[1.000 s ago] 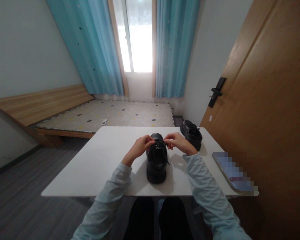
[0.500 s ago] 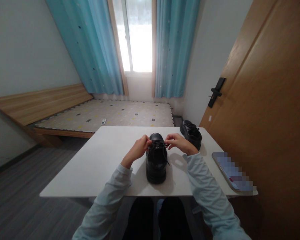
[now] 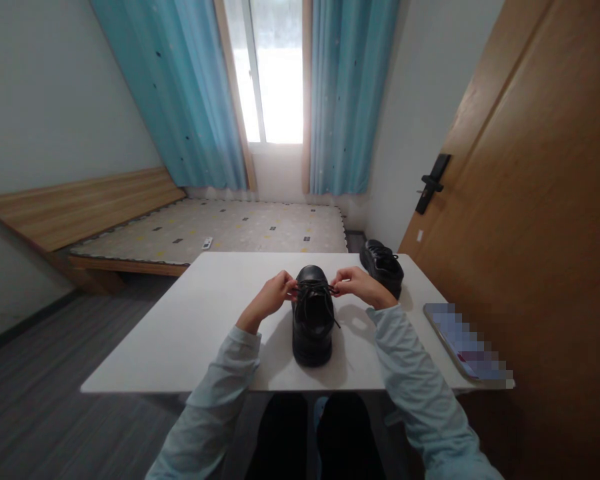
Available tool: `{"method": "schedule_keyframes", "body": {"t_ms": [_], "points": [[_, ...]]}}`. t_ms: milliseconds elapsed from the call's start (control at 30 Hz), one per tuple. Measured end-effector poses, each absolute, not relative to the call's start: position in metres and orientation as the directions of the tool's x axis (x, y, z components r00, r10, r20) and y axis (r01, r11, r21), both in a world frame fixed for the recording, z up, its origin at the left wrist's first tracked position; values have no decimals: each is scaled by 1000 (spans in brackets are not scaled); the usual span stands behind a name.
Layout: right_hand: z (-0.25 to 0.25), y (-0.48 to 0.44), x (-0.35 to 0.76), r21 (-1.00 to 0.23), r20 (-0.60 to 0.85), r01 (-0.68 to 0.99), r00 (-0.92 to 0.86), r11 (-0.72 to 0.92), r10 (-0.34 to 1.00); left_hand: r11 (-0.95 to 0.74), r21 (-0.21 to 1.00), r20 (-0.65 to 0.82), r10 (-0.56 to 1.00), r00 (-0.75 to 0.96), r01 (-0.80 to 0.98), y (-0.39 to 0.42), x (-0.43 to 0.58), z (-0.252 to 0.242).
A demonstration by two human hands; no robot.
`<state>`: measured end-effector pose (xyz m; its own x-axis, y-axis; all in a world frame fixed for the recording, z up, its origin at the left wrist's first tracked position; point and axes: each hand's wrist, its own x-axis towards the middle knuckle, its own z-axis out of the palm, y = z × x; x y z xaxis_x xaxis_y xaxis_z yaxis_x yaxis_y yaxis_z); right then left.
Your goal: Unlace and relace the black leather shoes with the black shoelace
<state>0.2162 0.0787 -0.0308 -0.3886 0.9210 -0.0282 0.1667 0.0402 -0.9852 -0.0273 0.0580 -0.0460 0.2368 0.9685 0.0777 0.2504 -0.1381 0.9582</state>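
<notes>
Two glossy black lace-up shoes (image 3: 313, 348) stand on one white rectangular table (image 3: 195, 333): the nearer shoe (image 3: 313, 348) in the middle, toe to the far side, the farther shoe (image 3: 383, 268) at the far right. The person's left hand (image 3: 274, 295) and right hand (image 3: 356, 286), on either side of the nearer shoe, pinch its thin dark laces (image 3: 313, 288), probably one loop each, though the strands are hard to make out.

The left sleeve (image 3: 215, 390) and the right sleeve (image 3: 423, 387) are both long and pale blue, with lots of soft wrinkles and folds in the cloth. Each one looks a bit loose, and past the ends the left hand (image 3: 273, 297) and the right hand (image 3: 355, 287) are bare. At the near side, the person wears black trousers (image 3: 283, 440), very dark all over.
</notes>
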Motion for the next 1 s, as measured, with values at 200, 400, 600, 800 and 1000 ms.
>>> {"method": "schedule_keyframes", "body": {"t_ms": [200,400,600,800,1000], "points": [[-31,77,214,-973,-51,227,-392,43,918,-140,943,80,976,200,303,57,-27,-44],[-28,77,212,-954,-14,283,-382,102,924,-275,769,197,961,196,577,52,-24,-39],[-23,80,212,-866,239,325,-396,379,887,-456,629,442,876,192,629,48,-19,-28],[-21,75,203,-747,349,411,-428,523,834,-541,576,476,831,286,613,38,-12,-19],[-22,74,197,-738,310,444,-446,508,840,-534,539,464,834,300,651,37,-7,-18]]}}
